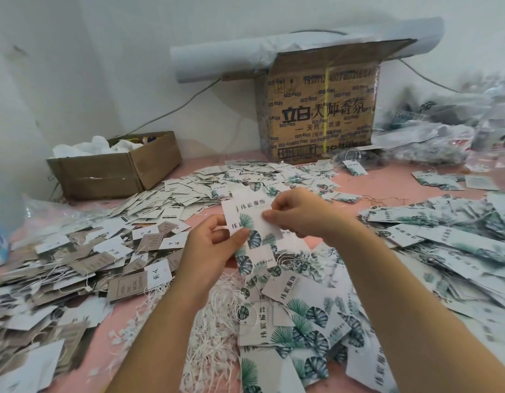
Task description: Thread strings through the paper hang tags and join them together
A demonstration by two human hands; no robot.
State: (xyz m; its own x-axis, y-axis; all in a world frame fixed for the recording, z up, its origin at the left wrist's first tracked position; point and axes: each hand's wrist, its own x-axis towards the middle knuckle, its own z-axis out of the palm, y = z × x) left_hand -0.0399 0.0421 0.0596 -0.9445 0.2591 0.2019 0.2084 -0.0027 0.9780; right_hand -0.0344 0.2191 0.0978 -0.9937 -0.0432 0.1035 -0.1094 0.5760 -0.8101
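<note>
Pink tabletop [126, 321] mostly buried under flat paper tags. Left hand [209, 245] grips a small stack of leaf-print hang tags [245, 214] mid-air over the centre, thumb on the face. Right hand [296, 214] pinches their right edge. String at the pinch: too fine to make out. Kinked white strings [214, 336] heaped under the forearms. Brown card tags [75, 268] piled left, cut off by the frame.
</note>
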